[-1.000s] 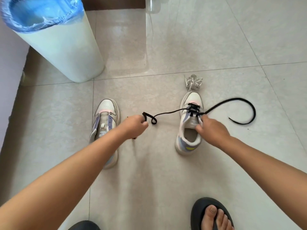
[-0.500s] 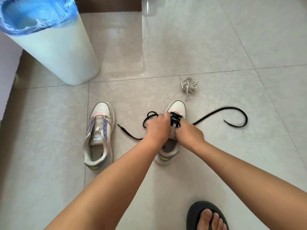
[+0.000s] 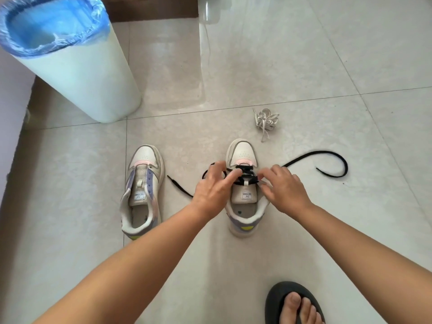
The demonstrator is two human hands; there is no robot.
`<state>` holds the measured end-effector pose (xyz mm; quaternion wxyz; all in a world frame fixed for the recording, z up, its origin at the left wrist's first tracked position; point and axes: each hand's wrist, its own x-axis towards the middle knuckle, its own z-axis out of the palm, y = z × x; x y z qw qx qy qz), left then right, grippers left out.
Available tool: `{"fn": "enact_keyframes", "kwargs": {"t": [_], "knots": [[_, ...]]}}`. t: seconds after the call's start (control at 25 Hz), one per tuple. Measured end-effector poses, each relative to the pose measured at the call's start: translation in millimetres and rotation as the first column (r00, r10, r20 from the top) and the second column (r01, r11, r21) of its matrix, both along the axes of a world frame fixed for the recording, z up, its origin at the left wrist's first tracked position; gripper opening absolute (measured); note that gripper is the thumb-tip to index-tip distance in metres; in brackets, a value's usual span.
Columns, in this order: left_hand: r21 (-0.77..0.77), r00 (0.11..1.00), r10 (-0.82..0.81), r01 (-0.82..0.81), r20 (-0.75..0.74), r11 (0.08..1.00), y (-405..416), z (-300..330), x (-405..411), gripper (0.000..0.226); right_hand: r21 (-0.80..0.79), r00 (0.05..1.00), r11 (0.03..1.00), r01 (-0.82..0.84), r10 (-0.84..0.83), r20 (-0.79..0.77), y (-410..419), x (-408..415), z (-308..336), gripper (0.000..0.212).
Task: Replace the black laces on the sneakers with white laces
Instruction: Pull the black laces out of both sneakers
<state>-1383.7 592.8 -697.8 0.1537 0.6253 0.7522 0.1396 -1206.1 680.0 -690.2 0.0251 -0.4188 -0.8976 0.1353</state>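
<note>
Two white sneakers with lilac and pink trim stand on the tiled floor, toes away from me. The left sneaker (image 3: pixel 142 190) has no lace. The right sneaker (image 3: pixel 244 195) keeps a black lace (image 3: pixel 327 157) only in its lowest eyelets; one end curls out to the right, the other trails left on the floor. My left hand (image 3: pixel 214 185) and my right hand (image 3: pixel 284 188) rest on either side of the laced part, fingertips pinching the black lace at the eyelets. A bundle of white laces (image 3: pixel 266 120) lies beyond the right sneaker's toe.
A tall white bin (image 3: pixel 79 73) with a blue liner stands at the back left. My foot in a black sandal (image 3: pixel 293 302) shows at the bottom right. A brown skirting runs along the top edge.
My left hand came in from the left, where it held the lace stretched out, and now sits on the right sneaker's eyelets. The lace end it pulled lies slack on the floor.
</note>
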Motion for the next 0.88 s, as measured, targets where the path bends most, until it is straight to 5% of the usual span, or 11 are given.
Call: {"fn": "enact_keyframes", "kwargs": {"t": [0.12, 0.32, 0.44, 0.52, 0.6, 0.64, 0.72, 0.8, 0.88], "knots": [[0.155, 0.969, -0.123, 0.158, -0.213, 0.975, 4, -9, -4, 0.047, 0.371, 0.982, 0.910, -0.187, 0.183, 0.045, 0, 0, -8, 0.016], [-0.014, 0.924, -0.175, 0.182, -0.341, 0.983, 11, -1, 1, 0.038, 0.457, 0.972, 0.858, -0.233, 0.185, 0.148, 0, -7, -8, 0.009], [-0.189, 0.997, -0.047, 0.035, -0.061, 0.981, 12, 2, 5, 0.035, 0.338, 0.943, 0.893, -0.298, 0.220, 0.250, -4, -20, -5, 0.024], [-0.247, 0.965, 0.129, -0.071, 0.230, 0.967, 13, 2, 3, 0.030, 0.266, 0.945, 0.929, -0.257, 0.185, 0.268, -5, -29, -1, 0.031], [-0.279, 0.827, 0.249, -0.117, 0.504, 0.953, 12, -3, -1, 0.023, -0.002, 0.979, 0.996, -0.085, 0.084, 0.185, -4, -33, -2, 0.028], [-0.307, 0.731, 0.303, -0.135, 0.611, 0.942, 10, -3, -1, 0.024, -0.274, 0.993, 0.961, 0.020, 0.013, 0.117, -5, -34, 2, 0.026], [-0.347, 0.452, 0.388, -0.174, 0.804, 0.922, 5, -1, 1, 0.032, -0.716, 0.974, 0.692, 0.092, -0.210, -0.078, -7, -36, 9, 0.024], [-0.418, 0.145, 0.449, -0.202, 0.882, 0.886, 1, 0, 2, 0.034, -0.890, 0.880, 0.448, 0.080, -0.451, -0.148, -7, -37, 14, 0.025], [-0.512, -0.101, 0.502, -0.172, 0.859, 0.842, 0, 5, 2, 0.015, -0.972, 0.787, 0.210, 0.108, -0.616, -0.046, -6, -36, 14, 0.021]]}}
